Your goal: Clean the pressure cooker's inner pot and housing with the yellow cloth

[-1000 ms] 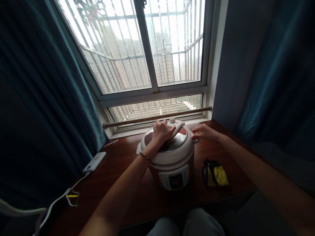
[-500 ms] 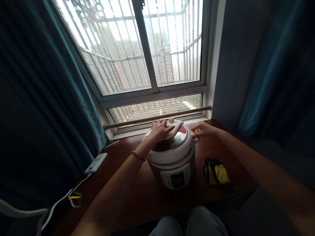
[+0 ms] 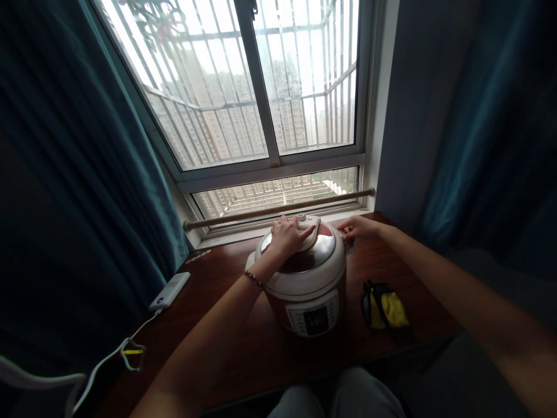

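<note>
An electric pressure cooker point(image 3: 304, 290), white and brown with a dark display panel on its front, stands on the wooden table. Its lid point(image 3: 319, 249) sits level on the body, with no gap showing at the front. My left hand point(image 3: 289, 235) lies over the white lid handle point(image 3: 312, 235), fingers curled across it and thumb stretched to the right. At the cooker's right side, my right hand point(image 3: 359, 227) is closed around the side handle point(image 3: 347, 233), most of which is hidden by the fingers.
Right of the cooker lies a yellow and black cloth bundle point(image 3: 385, 305). A white power bank point(image 3: 169, 290) with a white cable point(image 3: 104, 357) is on the table's left. Behind stand a barred window point(image 3: 278, 116) and a horizontal rail point(image 3: 282, 208). Blue curtains point(image 3: 143, 174) hang at both sides.
The lid was slightly raised and tilted; now it is down flush on the body. My left hand has shifted a little to the right with the handle. My right hand stays at the side handle.
</note>
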Demonstrator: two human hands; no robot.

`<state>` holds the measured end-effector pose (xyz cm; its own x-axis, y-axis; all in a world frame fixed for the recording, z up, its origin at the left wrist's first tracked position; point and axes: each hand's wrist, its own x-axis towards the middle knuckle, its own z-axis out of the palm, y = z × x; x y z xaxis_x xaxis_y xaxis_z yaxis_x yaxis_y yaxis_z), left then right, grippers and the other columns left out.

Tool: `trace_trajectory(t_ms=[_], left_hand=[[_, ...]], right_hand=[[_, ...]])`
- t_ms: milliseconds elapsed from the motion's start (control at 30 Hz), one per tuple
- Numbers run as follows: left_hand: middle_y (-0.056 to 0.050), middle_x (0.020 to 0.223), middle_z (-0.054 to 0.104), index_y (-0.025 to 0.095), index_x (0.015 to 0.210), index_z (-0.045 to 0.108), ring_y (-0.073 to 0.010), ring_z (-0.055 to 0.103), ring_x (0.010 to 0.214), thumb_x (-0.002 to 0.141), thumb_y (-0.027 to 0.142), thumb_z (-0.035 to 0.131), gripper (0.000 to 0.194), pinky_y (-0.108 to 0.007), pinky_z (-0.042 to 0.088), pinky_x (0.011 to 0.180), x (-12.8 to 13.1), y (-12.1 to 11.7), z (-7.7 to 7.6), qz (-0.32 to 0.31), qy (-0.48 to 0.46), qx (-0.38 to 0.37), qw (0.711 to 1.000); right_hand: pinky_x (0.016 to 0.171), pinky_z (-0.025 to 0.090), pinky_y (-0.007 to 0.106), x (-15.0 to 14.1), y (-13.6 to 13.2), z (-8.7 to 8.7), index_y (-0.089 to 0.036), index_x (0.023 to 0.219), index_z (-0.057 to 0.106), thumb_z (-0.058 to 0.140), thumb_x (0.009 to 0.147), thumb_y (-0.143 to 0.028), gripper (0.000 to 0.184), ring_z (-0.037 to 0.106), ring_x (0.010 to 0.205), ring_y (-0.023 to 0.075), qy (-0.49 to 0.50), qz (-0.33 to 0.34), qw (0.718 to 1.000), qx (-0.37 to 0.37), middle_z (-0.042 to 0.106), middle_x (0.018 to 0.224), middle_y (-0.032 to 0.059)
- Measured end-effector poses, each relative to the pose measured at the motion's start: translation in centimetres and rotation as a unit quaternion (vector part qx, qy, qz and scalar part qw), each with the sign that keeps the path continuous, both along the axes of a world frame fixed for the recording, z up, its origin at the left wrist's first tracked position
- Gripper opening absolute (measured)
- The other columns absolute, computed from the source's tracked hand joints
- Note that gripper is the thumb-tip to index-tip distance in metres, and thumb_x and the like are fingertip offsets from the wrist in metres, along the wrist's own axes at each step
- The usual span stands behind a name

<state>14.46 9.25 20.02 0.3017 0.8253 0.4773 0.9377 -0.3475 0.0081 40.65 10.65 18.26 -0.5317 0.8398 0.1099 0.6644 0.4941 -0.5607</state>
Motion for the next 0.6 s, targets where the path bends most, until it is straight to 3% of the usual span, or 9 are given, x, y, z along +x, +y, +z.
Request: trace_trajectory(t_ms=[133, 267, 367, 433, 600], left_hand=[[-0.013, 0.100, 0.055, 0.019, 0.108, 0.054, -0.0291, 0.052, 0.093, 0.074, 0.074, 0.028, 0.070, -0.041, 0.034, 0.083, -0.4, 0.2, 0.1, 0.002, 0.003, -0.002, 1.000], [-0.011, 0.100, 0.057, 0.018, 0.098, 0.057, -0.0278, 0.051, 0.095, 0.074, 0.073, 0.035, 0.063, -0.038, 0.035, 0.083, -1.1, 0.5, 0.3, -0.074, 0.023, 0.013, 0.997], [-0.010, 0.096, 0.058, 0.017, 0.093, 0.057, -0.0249, 0.051, 0.094, 0.077, 0.067, 0.038, 0.056, -0.034, 0.036, 0.083, -1.5, 0.9, 0.2, -0.125, 0.029, 0.018, 0.992], [-0.010, 0.094, 0.059, 0.016, 0.093, 0.057, -0.0246, 0.052, 0.092, 0.079, 0.065, 0.038, 0.054, -0.034, 0.037, 0.082, -1.4, 1.1, -0.1, -0.120, 0.022, 0.028, 0.992], [-0.012, 0.094, 0.059, 0.014, 0.094, 0.058, -0.0256, 0.053, 0.091, 0.080, 0.063, 0.038, 0.054, -0.035, 0.037, 0.083, -0.7, 1.0, -0.6, -0.081, 0.007, 0.048, 0.996]], right_hand=[[0.062, 0.040, 0.023, 0.1, 0.3, 0.1, -0.018, 0.091, 0.072, 0.071, 0.057, -0.040, 0.041, 0.056, 0.065, 0.0147, 0.023, -0.005, 1.000, -0.020, 0.060, 0.060, -0.0041], [0.070, 0.045, 0.027, 0.7, 0.5, -0.8, -0.016, 0.092, 0.071, 0.073, 0.055, -0.038, 0.042, 0.060, 0.073, 0.0180, 0.159, -0.047, 0.980, -0.108, 0.066, 0.071, -0.0003], [0.078, 0.047, 0.033, 0.8, 0.4, -2.8, -0.016, 0.097, 0.068, 0.070, 0.060, -0.038, 0.042, 0.061, 0.083, 0.0201, 0.324, -0.136, 0.929, -0.118, 0.068, 0.088, 0.0049], [0.084, 0.045, 0.036, 0.6, 0.0, -4.6, -0.018, 0.100, 0.065, 0.065, 0.066, -0.042, 0.042, 0.059, 0.091, 0.0209, 0.384, -0.176, 0.901, -0.093, 0.067, 0.096, 0.0062], [0.081, 0.049, 0.035, -0.7, -1.7, -8.4, -0.018, 0.098, 0.062, 0.046, 0.077, -0.052, 0.043, 0.062, 0.088, 0.0207, 0.469, -0.173, 0.860, -0.107, 0.066, 0.094, 0.0086]])
